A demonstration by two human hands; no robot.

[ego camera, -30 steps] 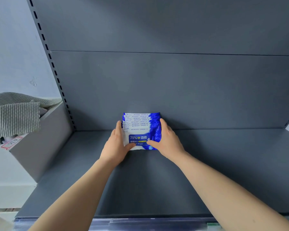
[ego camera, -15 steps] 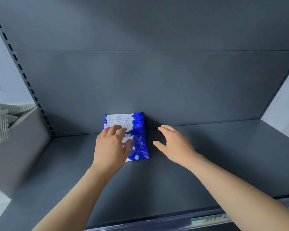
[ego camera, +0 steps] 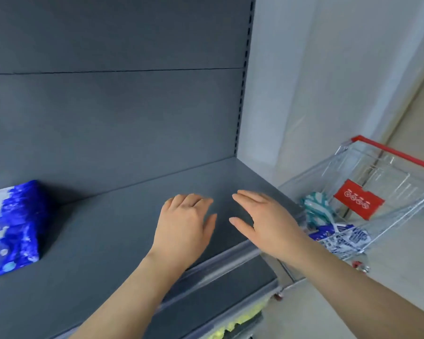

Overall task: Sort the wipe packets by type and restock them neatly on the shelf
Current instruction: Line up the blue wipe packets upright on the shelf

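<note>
Blue plastic wipe packets (ego camera: 10,228) stand stacked; my empty left hand (ego camera: 184,228) and right hand (ego camera: 267,223), fingers loosely extended, should set matching ones flush beside them.

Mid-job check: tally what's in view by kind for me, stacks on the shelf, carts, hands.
Stack of blue-and-white wipe packets on the dark grey metal shelf: 1
Silver wire shopping cart with red handle: 1
Bare hands, left hand and right hand, both empty: 2
Total: 4
Loose packets in the cart are too blurred to count.
</note>
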